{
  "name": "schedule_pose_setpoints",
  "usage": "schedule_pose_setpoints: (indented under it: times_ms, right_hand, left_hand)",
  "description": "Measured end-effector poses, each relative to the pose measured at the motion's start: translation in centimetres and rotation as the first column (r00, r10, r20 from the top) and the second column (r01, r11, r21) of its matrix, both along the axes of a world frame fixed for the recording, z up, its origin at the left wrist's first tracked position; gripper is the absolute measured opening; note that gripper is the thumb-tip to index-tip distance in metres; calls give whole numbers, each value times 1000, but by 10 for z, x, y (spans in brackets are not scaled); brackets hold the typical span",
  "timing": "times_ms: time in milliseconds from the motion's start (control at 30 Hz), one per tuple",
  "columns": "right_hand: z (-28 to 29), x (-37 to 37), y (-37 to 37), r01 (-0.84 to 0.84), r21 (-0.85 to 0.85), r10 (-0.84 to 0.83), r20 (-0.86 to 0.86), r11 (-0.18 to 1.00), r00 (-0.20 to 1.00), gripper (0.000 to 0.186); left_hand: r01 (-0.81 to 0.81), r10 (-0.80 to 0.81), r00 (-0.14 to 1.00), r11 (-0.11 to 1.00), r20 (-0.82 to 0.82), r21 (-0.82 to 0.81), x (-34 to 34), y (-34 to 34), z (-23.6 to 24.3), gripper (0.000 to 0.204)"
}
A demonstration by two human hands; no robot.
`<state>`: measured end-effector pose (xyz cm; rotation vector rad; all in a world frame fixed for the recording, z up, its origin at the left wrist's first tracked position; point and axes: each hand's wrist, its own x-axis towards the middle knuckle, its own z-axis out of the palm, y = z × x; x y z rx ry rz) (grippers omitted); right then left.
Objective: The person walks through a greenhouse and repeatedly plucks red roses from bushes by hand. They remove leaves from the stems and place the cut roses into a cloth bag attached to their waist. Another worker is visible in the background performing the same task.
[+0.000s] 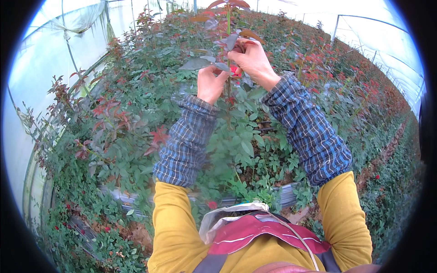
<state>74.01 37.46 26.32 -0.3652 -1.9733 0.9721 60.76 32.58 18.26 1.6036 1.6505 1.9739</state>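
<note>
At chest, red waist pouch [255, 232] with white bag [227, 216] inside, left hand [210, 84] and right hand [250, 59] fingers pinching rose stem [228, 41] leaves.

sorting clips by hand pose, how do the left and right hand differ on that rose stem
The left hand sits lower and pinches a grey-green leaf on the stem's left side; the right hand sits higher on the right, fingers curled up by a reddish-brown leaf. The left shows its back with the wrist fairly straight; the right bends at the wrist. Both are bare, wear blue plaid sleeves, and work the same upright rose stem.
</note>
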Motion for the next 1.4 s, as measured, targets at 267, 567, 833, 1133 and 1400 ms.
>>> schedule_pose_setpoints:
  times_ms: [267, 567, 833, 1133, 1400]
  right_hand:
    - [-25, -1, 10, -131, -101, 105, -227, 986, 968, 21]
    - [29, 31, 26, -143, -240, 31, -418, 960, 908, 14]
    - [94, 30, 10, -96, 207, -18, 491, 974, 871, 35]
    - [75, 34, 27, -86, 36, 59, 467, 996, 882, 22]
    - [30, 33, 47, -63, -426, 163, 203, 903, 965, 19]
  left_hand:
    - [17, -16, 998, 999, -54, 35, 4, -2, 2, 19]
    - [23, -20, 998, 998, -54, 53, -4, 4, -8, 22]
    - [60, -59, 997, 998, -40, 32, 8, -4, -2, 22]
    - [103, -100, 990, 994, -98, 26, 4, -11, 0, 22]
    - [238, -235, 971, 969, -52, 73, -6, -14, 4, 15]
